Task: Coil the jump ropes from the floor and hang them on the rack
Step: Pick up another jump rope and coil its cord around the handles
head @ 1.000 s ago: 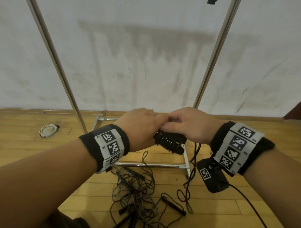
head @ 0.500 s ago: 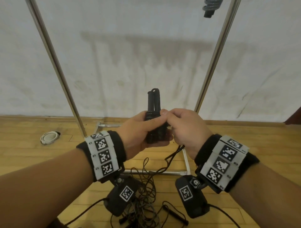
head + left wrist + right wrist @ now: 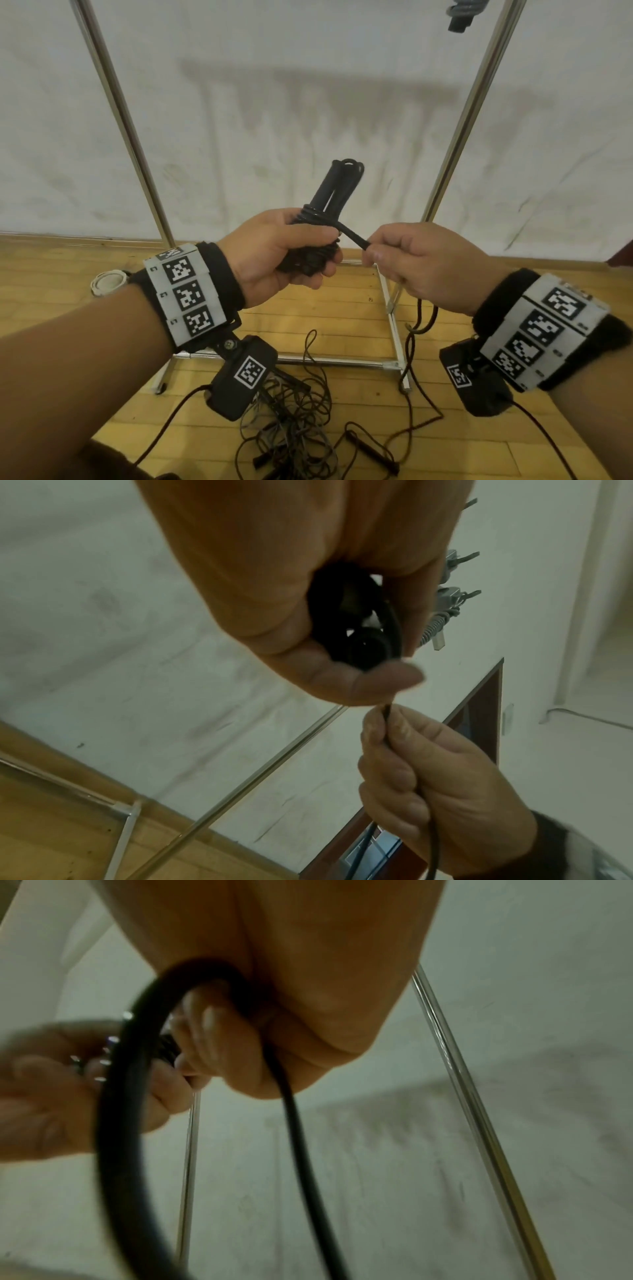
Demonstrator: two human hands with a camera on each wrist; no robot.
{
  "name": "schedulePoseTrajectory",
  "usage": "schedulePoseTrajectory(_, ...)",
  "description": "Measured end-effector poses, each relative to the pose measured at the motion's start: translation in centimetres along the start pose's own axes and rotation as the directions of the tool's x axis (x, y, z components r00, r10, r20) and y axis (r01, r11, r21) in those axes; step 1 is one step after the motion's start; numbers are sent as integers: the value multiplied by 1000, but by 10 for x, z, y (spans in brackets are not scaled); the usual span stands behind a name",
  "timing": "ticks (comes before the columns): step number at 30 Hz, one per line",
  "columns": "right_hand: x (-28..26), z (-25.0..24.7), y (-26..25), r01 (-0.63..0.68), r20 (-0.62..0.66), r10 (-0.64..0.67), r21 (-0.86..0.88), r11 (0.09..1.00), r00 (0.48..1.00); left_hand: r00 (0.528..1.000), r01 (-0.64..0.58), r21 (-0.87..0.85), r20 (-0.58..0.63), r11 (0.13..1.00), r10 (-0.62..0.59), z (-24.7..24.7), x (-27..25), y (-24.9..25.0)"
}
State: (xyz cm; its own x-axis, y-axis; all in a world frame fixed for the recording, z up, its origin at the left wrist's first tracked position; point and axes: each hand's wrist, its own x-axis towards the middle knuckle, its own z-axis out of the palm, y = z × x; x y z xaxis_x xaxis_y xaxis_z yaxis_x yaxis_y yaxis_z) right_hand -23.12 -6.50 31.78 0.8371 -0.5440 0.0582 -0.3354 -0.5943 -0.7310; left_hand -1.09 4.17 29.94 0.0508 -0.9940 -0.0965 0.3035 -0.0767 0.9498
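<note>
Two hands up front in head view: left hand point(image 3: 274, 253) grips black jump-rope handle bundle point(image 3: 325, 205), right hand point(image 3: 421, 263) pinches its black cord point(image 3: 352, 237). Left wrist: fingers clamped round bundle point(image 3: 356, 631). Right wrist: cord point(image 3: 294, 1123) loops from closed fist.

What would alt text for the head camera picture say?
A left hand grips two upright black jump rope handles while the right hand pinches the cord wound round them. Below, tangled ropes lie on a wooden floor before a metal rack.
</note>
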Motion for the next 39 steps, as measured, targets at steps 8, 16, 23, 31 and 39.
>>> schedulePoseTrajectory(8, 4, 4, 31, -118, 38, 129, -223, 968, 991, 951, 8, 385, 281, 923, -125, 4, -11, 13)
schedulePoseTrajectory(16, 19, 23, -6, -38, 173, 123, -429, 902, 977, 896, 59, 998, -50, 8, -441, 32, -6, -49)
schedulePoseTrajectory(23, 5, 25, -39, 95, 194, 24, -579, 809, 981, 941, 333, 822, -261, 462, -214, -18, 18, -34)
schedulePoseTrajectory(31, -5, 37, -3, -169, 191, 184, -92, 981, 964, 980, 197, 273, -20, 942, -199, -32, 12, -10)
schedulePoseTrajectory(39, 5, 32, 21, -195, 201, 211, -99, 976, 957, 951, 136, 323, 223, 937, -215, -3, 3, -7)
